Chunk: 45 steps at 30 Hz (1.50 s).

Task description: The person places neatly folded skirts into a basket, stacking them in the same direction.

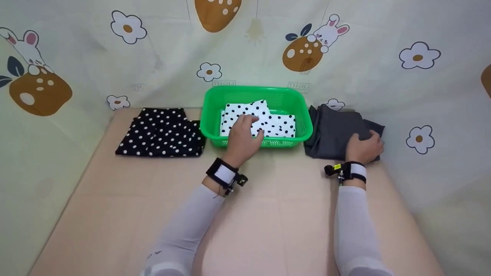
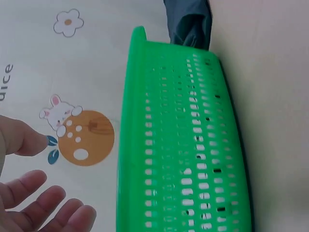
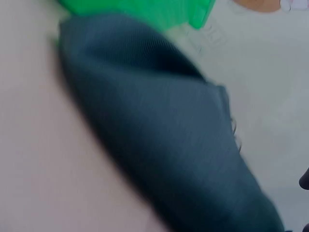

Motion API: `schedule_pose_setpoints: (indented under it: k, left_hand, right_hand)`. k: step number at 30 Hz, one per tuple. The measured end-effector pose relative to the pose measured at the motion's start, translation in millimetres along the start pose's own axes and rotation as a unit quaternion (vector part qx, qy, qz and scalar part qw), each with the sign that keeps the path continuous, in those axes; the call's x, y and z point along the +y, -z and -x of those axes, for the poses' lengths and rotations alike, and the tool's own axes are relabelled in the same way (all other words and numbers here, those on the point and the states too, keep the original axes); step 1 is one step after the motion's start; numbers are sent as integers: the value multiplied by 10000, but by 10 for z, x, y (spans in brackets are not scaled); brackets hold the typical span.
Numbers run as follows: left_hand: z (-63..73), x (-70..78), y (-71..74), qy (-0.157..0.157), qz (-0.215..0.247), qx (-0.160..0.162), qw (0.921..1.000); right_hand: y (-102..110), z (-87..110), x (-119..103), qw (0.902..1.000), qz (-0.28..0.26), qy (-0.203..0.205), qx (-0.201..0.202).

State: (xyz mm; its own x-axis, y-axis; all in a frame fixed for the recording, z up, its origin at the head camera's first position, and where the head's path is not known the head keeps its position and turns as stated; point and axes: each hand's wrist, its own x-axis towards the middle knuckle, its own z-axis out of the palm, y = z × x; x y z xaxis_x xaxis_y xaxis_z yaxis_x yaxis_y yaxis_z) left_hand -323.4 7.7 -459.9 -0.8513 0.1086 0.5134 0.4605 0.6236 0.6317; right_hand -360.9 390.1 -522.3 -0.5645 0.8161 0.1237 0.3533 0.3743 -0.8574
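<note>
In the head view a green plastic basket (image 1: 211, 111) stands at the back of the table, with a folded white cloth with black dots (image 1: 282, 124) inside. My left hand (image 1: 245, 136) hovers over the basket's front rim; the left wrist view shows its fingers (image 2: 43, 200) spread and holding nothing. To the right of the basket lies a folded dark grey cloth (image 1: 333, 132), seen blurred and close in the right wrist view. Over this cloth's right part is my right hand (image 1: 364, 147), thumb and fingers apart; whether it touches the cloth is unclear.
A folded black cloth with white dots (image 1: 161, 134) lies left of the basket, close against it. Behind the table hangs a printed curtain (image 1: 165, 57) with rabbits and flowers, which also runs along both sides. The tabletop (image 1: 261, 214) is pale beige.
</note>
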Motion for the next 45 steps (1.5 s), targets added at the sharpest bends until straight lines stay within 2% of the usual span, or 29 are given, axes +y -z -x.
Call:
schedule_pose_setpoints:
  k: [6, 8, 11, 14, 17, 19, 22, 27, 29, 31, 36, 39, 45]
  left_hand:
    - [177, 329, -176, -361, 164, -594, 9974]
    - [269, 468, -252, -479, 308, -918, 9941]
    - [418, 671, -381, -631, 508, -1526, 9850]
    - [551, 817, -557, -619, 481, -2152, 9734]
    - [626, 881, -818, -376, 259, -2477, 9678]
    - [645, 893, -1017, -139, 130, -2528, 9673]
    - [645, 886, -1293, 294, 117, -2435, 9694]
    - [582, 855, -1591, 1067, -25, -2285, 9677]
    - [550, 843, -1647, 1297, 61, -2247, 9657]
    - [519, 832, -1678, 1425, 337, -2243, 9635]
    - [513, 806, -1720, 1439, 867, -2623, 9502]
    - [538, 775, -1752, 1360, 994, -2746, 9467]
    - [494, 657, -1755, 1496, 1654, -2260, 9482]
  right_hand:
    - [49, -49, 195, 9998, 103, -65, 181]
    - [45, -38, 232, 9998, -15, 50, 187]
    - [28, -14, 278, 9990, -268, 306, 206]
    - [25, 10, 316, 9966, -535, 547, 305]
    - [49, 3, 345, 9946, -679, 693, 382]
    - [83, -12, 365, 9950, -650, 650, 383]
    - [149, -42, 405, 9970, -592, 431, 243]
    - [226, -63, 489, 9972, -723, 16, -175]
    - [228, -57, 523, 9964, -778, -65, -328]
    - [220, -43, 539, 9958, -804, -84, -434]
    - [254, -10, 569, 9948, -874, -106, -520]
    - [316, 1, 597, 9945, -910, -29, -520]
    - [339, 11, 611, 9918, -1009, 113, -771]
